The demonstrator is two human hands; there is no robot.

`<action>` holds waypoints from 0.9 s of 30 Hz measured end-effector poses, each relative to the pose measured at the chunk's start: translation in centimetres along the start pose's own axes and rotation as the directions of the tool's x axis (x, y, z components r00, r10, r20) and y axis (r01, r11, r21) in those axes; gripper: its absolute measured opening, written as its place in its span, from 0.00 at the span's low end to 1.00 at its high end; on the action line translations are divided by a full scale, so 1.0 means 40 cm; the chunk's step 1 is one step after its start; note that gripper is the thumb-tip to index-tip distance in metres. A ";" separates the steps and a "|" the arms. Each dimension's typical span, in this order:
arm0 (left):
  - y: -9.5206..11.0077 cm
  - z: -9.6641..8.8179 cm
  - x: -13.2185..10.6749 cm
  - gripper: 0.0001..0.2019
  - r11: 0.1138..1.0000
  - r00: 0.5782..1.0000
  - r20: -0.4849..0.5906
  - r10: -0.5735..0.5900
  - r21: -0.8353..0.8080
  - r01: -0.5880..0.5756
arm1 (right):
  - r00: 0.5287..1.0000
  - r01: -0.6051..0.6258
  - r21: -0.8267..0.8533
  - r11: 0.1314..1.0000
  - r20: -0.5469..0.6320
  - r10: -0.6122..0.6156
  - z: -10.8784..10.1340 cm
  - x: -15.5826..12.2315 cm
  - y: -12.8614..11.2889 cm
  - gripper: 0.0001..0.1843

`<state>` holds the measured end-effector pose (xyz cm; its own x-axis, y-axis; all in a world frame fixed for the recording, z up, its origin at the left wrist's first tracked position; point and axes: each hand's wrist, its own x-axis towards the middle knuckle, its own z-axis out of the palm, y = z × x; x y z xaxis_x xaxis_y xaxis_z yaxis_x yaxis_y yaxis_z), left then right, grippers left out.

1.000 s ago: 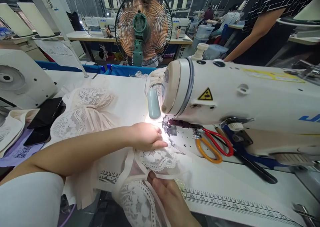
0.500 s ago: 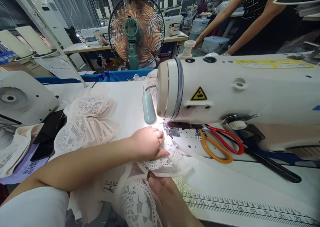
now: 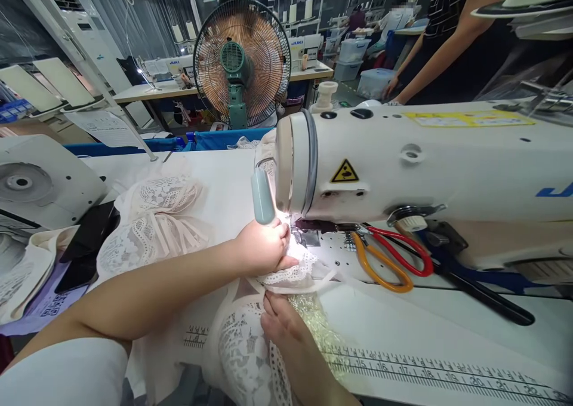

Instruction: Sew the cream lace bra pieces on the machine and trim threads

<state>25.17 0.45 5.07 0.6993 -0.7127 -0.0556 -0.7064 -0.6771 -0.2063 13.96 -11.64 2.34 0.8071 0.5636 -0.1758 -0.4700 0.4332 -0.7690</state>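
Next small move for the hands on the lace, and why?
Probably ease the lace toward the presser foot, pulling it flat: the left hand holds it right beside the foot, the right hand pinches its near edge, and it lies bunched between them.

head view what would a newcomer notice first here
The white sewing machine fills the right half, brightly lit at its needle end in the centre. There the left hand rests on pale lace fabric while the right hand holds its near edge. Red and orange scissors lie under the machine's arm; a fan stands behind.
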 end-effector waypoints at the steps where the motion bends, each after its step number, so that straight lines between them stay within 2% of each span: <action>1: 0.000 -0.003 0.002 0.28 1.000 1.000 0.010 -0.008 0.000 0.008 | 1.000 -0.001 -0.039 0.999 -0.008 0.001 0.000 0.002 0.000 0.28; 3: 0.006 -0.014 0.005 0.28 0.999 0.997 0.073 -0.041 -0.007 0.041 | 0.999 -0.013 -0.119 0.993 -0.033 0.010 0.003 0.005 0.000 0.29; 6: 0.025 -0.039 -0.001 0.32 0.992 0.961 0.253 -0.110 -0.036 0.123 | 0.994 -0.059 -0.252 0.966 -0.105 0.033 0.003 -0.005 -0.005 0.27; 8: 0.032 -0.052 -0.014 0.37 0.983 0.933 0.339 -0.124 -0.086 0.161 | 0.992 -0.055 -0.430 0.901 -0.127 0.000 -0.015 -0.026 -0.018 0.24; 9: 0.031 -0.055 -0.023 0.39 0.980 0.928 0.357 -0.110 -0.118 0.161 | 0.995 -0.013 -0.564 0.826 -0.091 -0.047 -0.032 -0.039 -0.029 0.22; 10: 0.028 -0.057 -0.034 0.40 0.977 0.929 0.360 -0.087 -0.151 0.150 | 0.994 0.058 -0.710 0.702 -0.023 -0.106 -0.055 -0.052 -0.042 0.20; 11: 0.021 -0.056 -0.044 0.41 0.974 0.934 0.353 -0.062 -0.183 0.133 | 0.981 0.163 -0.842 0.514 0.081 -0.177 -0.083 -0.061 -0.057 0.18; 12: 0.013 -0.054 -0.055 0.41 0.971 0.939 0.342 -0.037 -0.209 0.114 | 0.950 0.255 -0.928 0.272 0.188 -0.249 -0.112 -0.066 -0.073 0.17; 13: 0.004 -0.052 -0.064 0.40 0.968 0.944 0.329 -0.014 -0.231 0.095 | 0.900 0.288 -0.957 0.011 0.267 -0.345 -0.142 -0.065 -0.091 0.19; 14: -0.004 -0.049 -0.071 0.39 0.965 0.949 0.314 0.005 -0.250 0.077 | 0.823 0.257 -0.935 -0.244 0.344 -0.453 -0.168 -0.057 -0.108 0.21; 15: -0.009 -0.048 -0.077 0.39 0.963 0.955 0.297 0.021 -0.263 0.061 | 0.779 0.213 -0.877 -0.431 0.419 -0.467 -0.190 -0.044 -0.124 0.23; 16: -0.011 -0.047 -0.080 0.37 0.963 0.960 0.278 0.034 -0.267 0.043 | 0.744 0.186 -0.808 -0.560 0.487 -0.457 -0.206 -0.027 -0.139 0.24; 17: -0.009 -0.049 -0.081 0.35 0.965 0.967 0.250 0.052 -0.264 0.016 | 0.726 0.159 -0.749 -0.643 0.531 -0.438 -0.215 -0.008 -0.152 0.24; 19: 0.008 -0.054 -0.082 0.25 0.969 0.981 0.169 0.097 -0.240 -0.055 | 0.733 0.178 -0.694 -0.698 0.566 -0.376 -0.218 0.030 -0.173 0.19; 22: 0.055 -0.054 -0.089 0.09 0.959 0.986 0.064 0.154 -0.248 -0.134 | 0.757 0.303 -0.680 -0.668 0.597 -0.264 -0.211 0.060 -0.190 0.12; 24: 0.085 -0.042 -0.101 0.09 0.945 0.988 0.011 0.154 -0.292 -0.144 | 0.755 0.362 -0.663 -0.655 0.621 -0.212 -0.214 0.057 -0.187 0.12; 27: 0.106 -0.005 -0.121 0.16 0.954 0.985 -0.107 0.135 -0.255 -0.159 | 0.735 0.370 -0.665 -0.648 0.637 -0.234 -0.228 0.035 -0.167 0.13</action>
<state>18.76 1.01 4.65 0.5815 -0.8132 0.0219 -0.8127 -0.5795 0.0613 21.49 -20.16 1.61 0.4753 0.7609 0.4418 0.8413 -0.5399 0.0248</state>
